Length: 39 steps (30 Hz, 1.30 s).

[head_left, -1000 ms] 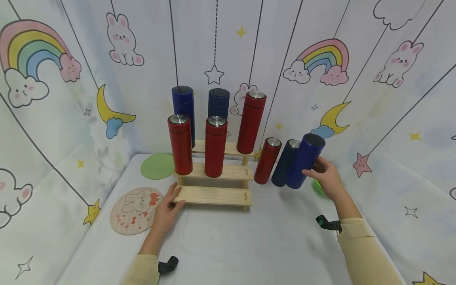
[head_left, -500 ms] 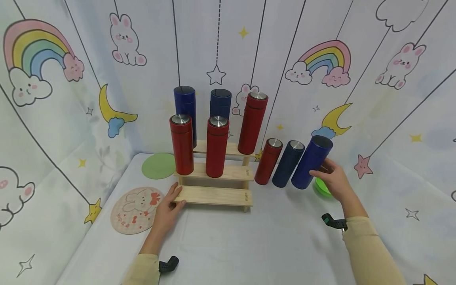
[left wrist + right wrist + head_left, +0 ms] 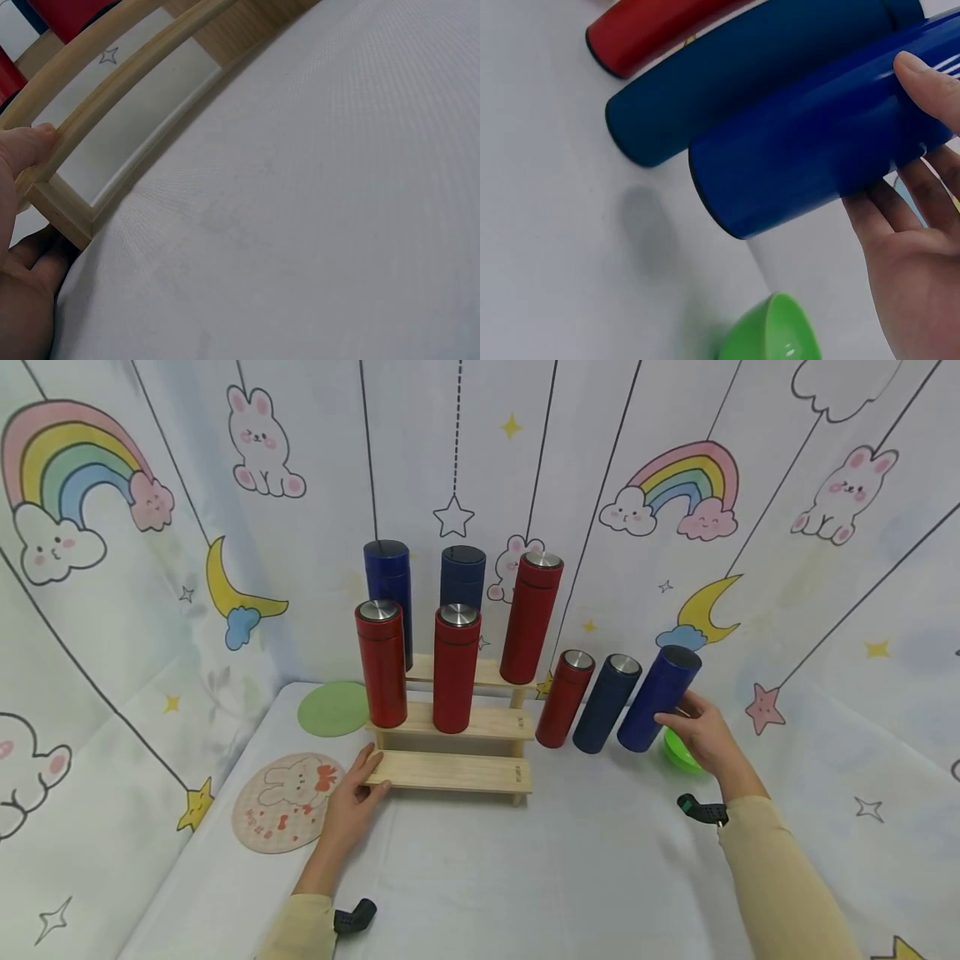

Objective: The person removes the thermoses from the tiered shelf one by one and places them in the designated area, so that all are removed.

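Note:
My right hand [image 3: 707, 739] holds a glossy bright blue thermos [image 3: 654, 703] around its side, thumb in front and fingers behind. In the right wrist view its dark base hangs over the white cloth, with a shadow below. To its left stand a dark blue thermos [image 3: 606, 706] and a red thermos [image 3: 564, 702], both with silver lid tops. My left hand [image 3: 352, 802] grips the left end of the lowest step of a wooden three-step rack [image 3: 450, 772]; in the left wrist view the thumb [image 3: 34, 142] lies on the slat and fingers curl by the leg.
Two red thermoses [image 3: 382, 668] stand on the middle step; a red thermos [image 3: 529, 622] and two blue ones [image 3: 463, 578] stand on the top step. Behind my right hand is a green bowl [image 3: 681, 752]. A green mat [image 3: 330, 710] and a rabbit mat [image 3: 285, 810] lie at left.
The bright blue thermos in my right hand has moved right, away from overlapping the dark blue one, then lifted slightly at its base. My left hand stays on the rack.

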Each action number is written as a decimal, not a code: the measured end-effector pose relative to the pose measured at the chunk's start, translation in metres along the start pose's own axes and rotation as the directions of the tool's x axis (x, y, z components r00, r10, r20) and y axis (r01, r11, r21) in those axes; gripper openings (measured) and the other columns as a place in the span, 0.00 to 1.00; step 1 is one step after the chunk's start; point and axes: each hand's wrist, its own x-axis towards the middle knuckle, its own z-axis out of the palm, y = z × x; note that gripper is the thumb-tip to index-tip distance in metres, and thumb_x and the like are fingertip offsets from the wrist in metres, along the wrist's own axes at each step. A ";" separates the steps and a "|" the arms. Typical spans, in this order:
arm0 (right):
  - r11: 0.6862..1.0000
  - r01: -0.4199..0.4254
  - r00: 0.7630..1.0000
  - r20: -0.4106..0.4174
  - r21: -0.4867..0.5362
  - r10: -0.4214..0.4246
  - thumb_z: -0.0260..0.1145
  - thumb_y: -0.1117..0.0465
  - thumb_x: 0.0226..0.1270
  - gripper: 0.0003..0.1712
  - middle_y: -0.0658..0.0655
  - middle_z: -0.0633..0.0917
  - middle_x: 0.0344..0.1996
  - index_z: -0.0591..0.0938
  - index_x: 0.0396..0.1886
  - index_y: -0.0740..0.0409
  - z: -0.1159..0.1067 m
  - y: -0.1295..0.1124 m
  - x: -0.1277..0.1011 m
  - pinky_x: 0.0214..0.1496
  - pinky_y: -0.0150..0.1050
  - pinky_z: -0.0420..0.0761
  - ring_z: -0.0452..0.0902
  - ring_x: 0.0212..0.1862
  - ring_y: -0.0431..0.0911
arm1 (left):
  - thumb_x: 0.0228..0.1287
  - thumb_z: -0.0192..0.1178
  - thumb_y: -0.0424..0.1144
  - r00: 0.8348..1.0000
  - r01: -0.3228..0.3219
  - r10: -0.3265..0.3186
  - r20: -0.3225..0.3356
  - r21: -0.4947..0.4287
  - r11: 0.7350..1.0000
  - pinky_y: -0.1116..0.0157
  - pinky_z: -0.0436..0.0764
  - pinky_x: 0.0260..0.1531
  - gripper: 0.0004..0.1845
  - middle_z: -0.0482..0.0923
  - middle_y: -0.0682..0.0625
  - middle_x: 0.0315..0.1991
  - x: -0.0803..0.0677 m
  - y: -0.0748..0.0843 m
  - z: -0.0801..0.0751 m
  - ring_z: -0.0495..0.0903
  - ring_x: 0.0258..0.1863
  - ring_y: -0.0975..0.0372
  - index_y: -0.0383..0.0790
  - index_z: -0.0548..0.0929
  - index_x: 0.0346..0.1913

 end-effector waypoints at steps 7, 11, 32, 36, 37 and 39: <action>1.000 0.000 1.000 -0.002 0.015 0.000 0.71 0.68 0.78 0.55 0.69 0.50 0.87 0.45 0.90 0.63 -0.006 0.020 0.011 0.78 0.39 0.66 0.47 0.85 0.65 | 0.79 0.66 0.34 1.000 0.004 -0.004 -0.003 0.015 1.000 0.84 0.61 0.65 0.32 0.54 0.42 0.87 -0.001 0.000 0.001 0.53 0.85 0.46 0.33 0.72 0.80; 1.000 -0.012 1.000 0.005 0.016 0.011 0.70 0.69 0.78 0.55 0.70 0.49 0.87 0.44 0.89 0.65 -0.006 0.030 0.017 0.79 0.39 0.66 0.48 0.85 0.64 | 0.78 0.67 0.32 1.000 -0.002 0.002 -0.010 0.005 1.000 0.84 0.62 0.65 0.32 0.55 0.42 0.87 -0.004 -0.002 0.001 0.53 0.84 0.45 0.32 0.72 0.80; 0.995 -0.061 0.997 -0.039 0.075 0.064 0.70 0.69 0.78 0.57 0.66 0.47 0.88 0.42 0.91 0.58 -0.005 0.057 0.022 0.85 0.46 0.55 0.46 0.86 0.60 | 0.79 0.66 0.33 1.000 0.012 -0.012 -0.003 0.005 1.000 0.83 0.61 0.65 0.31 0.56 0.43 0.86 -0.004 0.001 0.001 0.54 0.84 0.47 0.35 0.72 0.80; 0.996 -0.054 0.998 -0.023 0.075 0.056 0.70 0.69 0.78 0.58 0.66 0.45 0.88 0.40 0.91 0.57 -0.007 0.056 0.024 0.85 0.45 0.55 0.44 0.86 0.60 | 0.79 0.66 0.33 1.000 0.002 -0.002 -0.011 0.001 1.000 0.83 0.61 0.65 0.31 0.56 0.42 0.86 -0.003 0.002 0.001 0.55 0.84 0.46 0.34 0.72 0.80; 0.995 -0.052 0.998 -0.021 0.081 0.054 0.70 0.70 0.78 0.58 0.66 0.45 0.88 0.40 0.91 0.57 -0.007 0.056 0.025 0.85 0.45 0.55 0.44 0.87 0.60 | 0.79 0.66 0.33 1.000 -0.001 0.001 -0.011 0.002 1.000 0.83 0.61 0.65 0.31 0.56 0.42 0.86 -0.002 0.002 0.001 0.55 0.84 0.46 0.34 0.72 0.80; 0.994 -0.057 0.998 -0.015 0.091 0.059 0.69 0.71 0.78 0.58 0.66 0.44 0.88 0.39 0.90 0.57 -0.009 0.057 0.026 0.84 0.45 0.55 0.43 0.87 0.60 | 0.79 0.66 0.33 1.000 -0.002 0.002 -0.010 0.000 1.000 0.83 0.61 0.66 0.31 0.56 0.42 0.86 -0.001 0.001 0.001 0.54 0.84 0.46 0.34 0.72 0.80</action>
